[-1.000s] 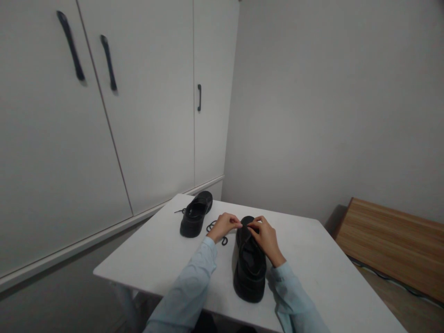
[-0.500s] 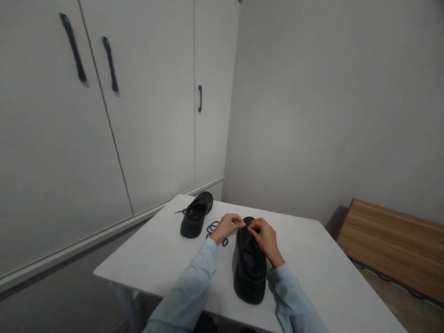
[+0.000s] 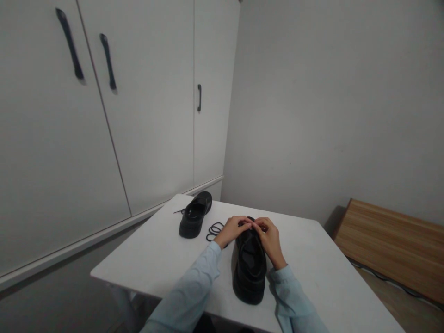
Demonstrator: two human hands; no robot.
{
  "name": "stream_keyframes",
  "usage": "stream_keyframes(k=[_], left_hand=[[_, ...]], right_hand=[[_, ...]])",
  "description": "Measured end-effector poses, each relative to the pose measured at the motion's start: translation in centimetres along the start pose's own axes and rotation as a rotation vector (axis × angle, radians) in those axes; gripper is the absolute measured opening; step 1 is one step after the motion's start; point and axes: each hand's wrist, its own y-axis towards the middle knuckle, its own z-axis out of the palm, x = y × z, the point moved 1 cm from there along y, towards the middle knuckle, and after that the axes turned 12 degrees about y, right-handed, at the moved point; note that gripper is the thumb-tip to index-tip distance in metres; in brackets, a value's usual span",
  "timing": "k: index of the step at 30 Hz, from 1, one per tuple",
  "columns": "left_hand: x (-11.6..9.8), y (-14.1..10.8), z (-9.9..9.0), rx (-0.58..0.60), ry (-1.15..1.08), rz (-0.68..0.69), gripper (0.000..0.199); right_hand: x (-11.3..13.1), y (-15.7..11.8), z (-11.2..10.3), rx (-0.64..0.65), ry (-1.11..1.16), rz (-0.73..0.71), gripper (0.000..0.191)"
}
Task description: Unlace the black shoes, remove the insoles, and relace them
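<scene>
A black shoe (image 3: 249, 277) rests on the white table with its heel toward me and its toe pointing away. Over its front part, my left hand (image 3: 234, 230) and my right hand (image 3: 269, 236) meet, thumbs and fingers pinched together with the tips touching. What lies between the fingertips is too small and hidden to make out. Just left of my left wrist, a black shoelace (image 3: 215, 228) lies in loose loops on the table, partly covered by the hand. My hands hide most of the shoe's toe.
Farther back on the left of the white table (image 3: 149, 259) stands a second black shoe (image 3: 192, 222), a thin lace end sticking out at its left. White cabinets (image 3: 156, 115) with dark handles rise along the left. A wooden board (image 3: 391, 245) is at the right.
My fingertips have come together above the shoe's front, where a small gap was before. My left hand has shifted slightly right. Both shoes stay in place.
</scene>
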Motion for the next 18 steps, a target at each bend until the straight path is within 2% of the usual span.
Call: stream_keyframes(k=[3,7,9,15,18], left_hand=[[0.2,0.1,0.1,-0.015,-0.033,-0.037,0.025],[0.0,0.2,0.2,-0.12,-0.077,-0.071,0.021],[-0.4,0.2,0.2,-0.168,-0.138,-0.077,0.02],[-2.0,0.3,0.0,-0.259,-0.293,-0.016,0.02],[-2.4,0.4,0.4,-0.217,-0.299,0.005,0.019]], right_hand=[[0.0,0.1,-0.2,0.006,-0.001,0.076,0.025],[-0.4,0.4,-0.9,-0.057,-0.117,0.079,0.024],[-0.8,0.5,-1.4,-0.079,-0.121,0.126,0.026],[-0.9,0.2,-2.4,-0.022,0.092,0.426,0.026],[-0.5,0.1,-2.8,-0.047,0.218,0.532,0.024]])
